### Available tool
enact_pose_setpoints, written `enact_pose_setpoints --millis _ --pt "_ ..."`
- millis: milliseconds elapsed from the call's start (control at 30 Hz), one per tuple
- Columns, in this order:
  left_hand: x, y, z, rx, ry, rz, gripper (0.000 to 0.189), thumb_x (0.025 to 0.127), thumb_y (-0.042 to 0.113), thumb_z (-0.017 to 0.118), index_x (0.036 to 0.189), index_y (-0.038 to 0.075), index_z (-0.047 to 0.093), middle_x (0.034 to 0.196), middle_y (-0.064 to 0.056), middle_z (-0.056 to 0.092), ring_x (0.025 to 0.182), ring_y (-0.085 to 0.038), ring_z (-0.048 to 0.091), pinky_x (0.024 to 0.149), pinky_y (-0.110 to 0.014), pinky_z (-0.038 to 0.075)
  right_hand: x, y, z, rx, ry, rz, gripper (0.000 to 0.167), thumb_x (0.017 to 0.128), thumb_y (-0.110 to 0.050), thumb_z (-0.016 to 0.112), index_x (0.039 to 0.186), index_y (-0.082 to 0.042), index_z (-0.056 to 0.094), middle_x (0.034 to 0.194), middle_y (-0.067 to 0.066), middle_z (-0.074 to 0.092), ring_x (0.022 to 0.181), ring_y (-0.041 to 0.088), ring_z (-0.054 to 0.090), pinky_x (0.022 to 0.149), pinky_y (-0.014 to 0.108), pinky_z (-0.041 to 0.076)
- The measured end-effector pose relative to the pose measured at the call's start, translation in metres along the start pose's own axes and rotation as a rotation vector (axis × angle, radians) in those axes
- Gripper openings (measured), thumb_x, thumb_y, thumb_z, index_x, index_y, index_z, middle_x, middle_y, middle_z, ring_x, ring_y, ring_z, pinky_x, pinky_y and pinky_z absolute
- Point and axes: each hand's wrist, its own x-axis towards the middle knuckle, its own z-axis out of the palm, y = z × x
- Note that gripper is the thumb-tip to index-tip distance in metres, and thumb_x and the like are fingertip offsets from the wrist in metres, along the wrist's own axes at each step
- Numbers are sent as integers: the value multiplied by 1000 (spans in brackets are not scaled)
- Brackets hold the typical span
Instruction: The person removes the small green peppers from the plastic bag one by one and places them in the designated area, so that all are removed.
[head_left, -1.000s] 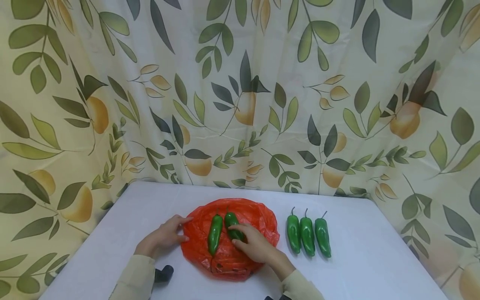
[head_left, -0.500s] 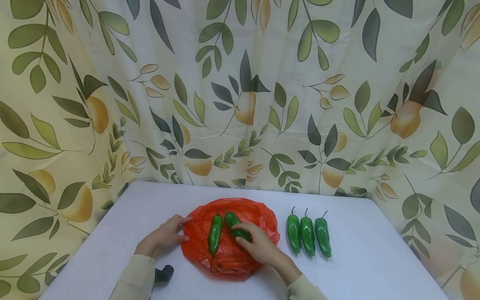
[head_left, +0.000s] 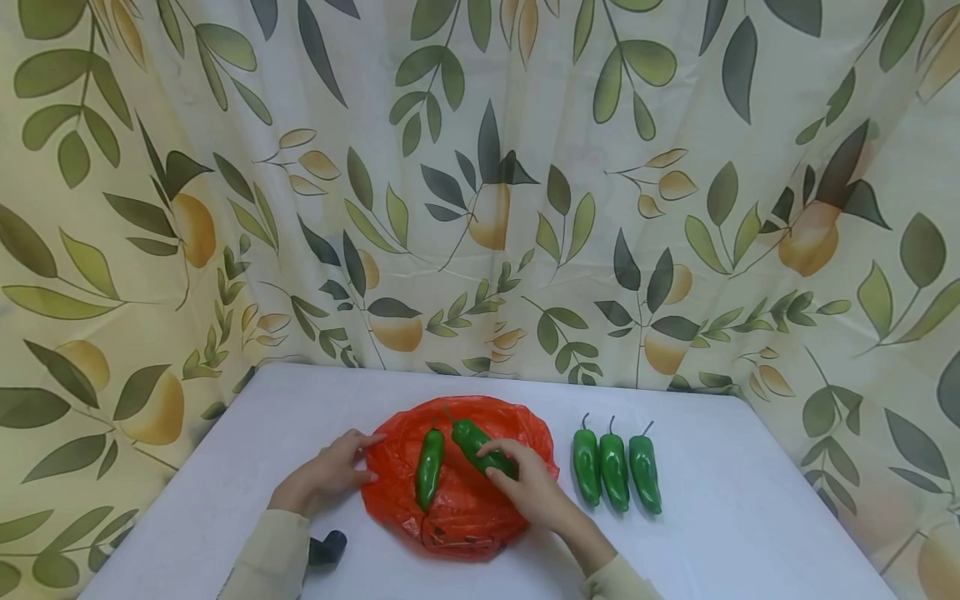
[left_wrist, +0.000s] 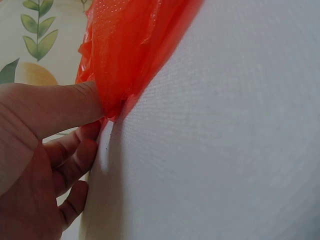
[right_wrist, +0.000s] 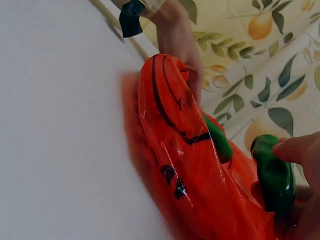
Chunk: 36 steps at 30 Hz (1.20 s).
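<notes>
A red plastic bag [head_left: 465,521] lies spread on the white table. At its left edge my left hand [head_left: 326,475] pinches the plastic; in the left wrist view the thumb [left_wrist: 65,107] is against the gathered bag edge. My right hand [head_left: 532,492] grips a green pepper [head_left: 471,438] between thumb and fingers over the bag's right half, its stem pointing to the upper left. A second green pepper [head_left: 429,471] rests on the bag, left of the held one. In the right wrist view the held pepper [right_wrist: 275,175] appears raised beside the red plastic, its far end hidden by fingers.
Three more green peppers stand in a row to the right of the bag: a left one [head_left: 587,467], a middle one [head_left: 613,471] and a right one [head_left: 646,473]. A leaf-patterned curtain [head_left: 480,250] hangs behind the table [head_left: 735,500].
My right hand has moved right with the pepper, which has swung from nearly upright to a clearer slant. The left hand and the other peppers have stayed put.
</notes>
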Motion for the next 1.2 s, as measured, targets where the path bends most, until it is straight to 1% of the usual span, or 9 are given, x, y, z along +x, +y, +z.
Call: enact_pose_setpoints --millis 167,333,467,600,733,800,867,1033,1200 --pt "0 -1 0 11 4 -4 64 86 16 79 145 24 57 120 0 57 125 -28 51 104 -58 49 -2 4 -3 -2 5 7 23 96 -8 66 114 -18 57 130 11 60 126 35 54 96 53 58" --pt "0 0 0 24 3 -8 63 86 16 78 145 24 56 121 -1 57 127 -29 51 105 -59 48 -6 5 -7 -25 56 13 30 92 -2 69 108 -16 47 123 11 58 120 32 55 94 50 59" --pt "-1 1 0 25 -1 -10 64 86 15 78 145 23 56 123 -1 57 129 -30 50 106 -60 47 -9 4 -10 -22 91 16 34 91 -2 70 108 -13 42 121 12 58 118 30 57 95 50 58" --pt "-1 1 -1 17 -8 -15 64 85 15 78 145 23 56 125 -2 57 131 -32 49 106 -62 46 -12 2 -14 14 90 34 38 94 -3 66 120 -16 42 129 12 55 124 31 55 99 51 57" --pt "0 1 -1 10 -12 -15 65 85 15 79 145 22 56 125 -2 57 131 -33 49 106 -63 45 -17 1 -17 15 86 27 60 97 -5 62 147 -28 38 149 10 46 137 35 47 103 59 52" --pt "0 1 -1 10 -11 -15 65 85 15 79 145 22 56 125 -2 57 132 -33 49 107 -63 45 -19 1 -19 4 85 17 66 99 -6 60 153 -34 36 154 10 41 140 38 43 103 61 51" --pt "-1 1 -1 8 -11 -18 65 85 14 78 145 22 56 126 -2 57 132 -33 49 107 -63 45 -21 2 -21 -10 86 5 64 100 -6 58 154 -36 38 154 11 41 141 38 43 103 61 51" --pt "-1 1 -1 -1 -9 -14 64 85 14 78 145 22 56 126 -3 57 132 -33 49 107 -63 45 -25 6 -26 -14 88 21 51 101 -8 57 145 -33 53 141 12 51 132 34 50 98 51 57" --pt "-1 2 -1 0 -10 -8 64 85 14 78 145 21 56 125 -3 57 131 -33 49 106 -62 46 -29 8 -31 -22 116 53 56 95 -6 63 142 -37 55 143 13 52 130 34 50 97 53 57"
